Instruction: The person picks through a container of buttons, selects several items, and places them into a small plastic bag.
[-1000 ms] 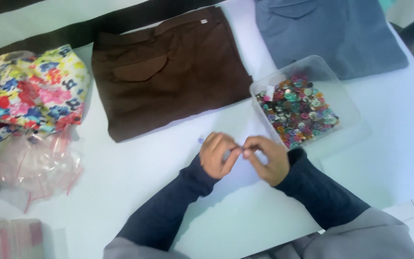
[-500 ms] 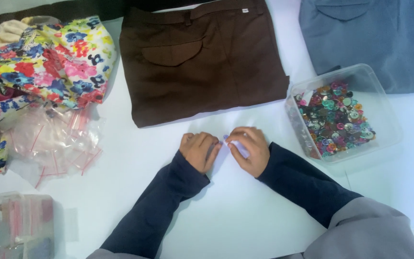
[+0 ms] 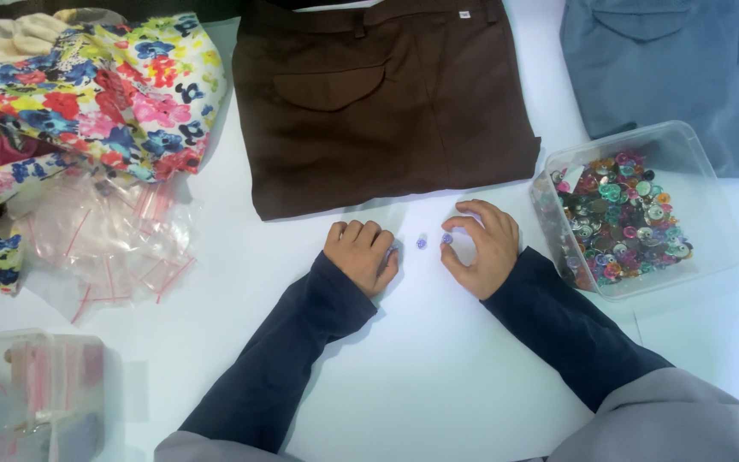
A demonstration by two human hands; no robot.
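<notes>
My left hand [image 3: 361,254] rests on the white table [image 3: 438,368], fingers curled, with a small bluish button at its fingertips. A second small purple button [image 3: 422,243] lies loose on the table between my hands. My right hand [image 3: 482,246] pinches a third purple button [image 3: 446,239] between thumb and forefinger, just above the tabletop. Folded brown trousers [image 3: 387,94] lie just beyond both hands.
A clear plastic box [image 3: 712,248] full of colourful buttons stands right of my right hand. Blue-grey trousers [image 3: 677,68] lie at the far right. Flowered cloth [image 3: 96,94], small zip bags [image 3: 113,239] and another clear box [image 3: 32,393] sit on the left.
My hands have drawn apart from each other. Small purple buttons now show on the table between them. The view has shifted closer and to the right.
</notes>
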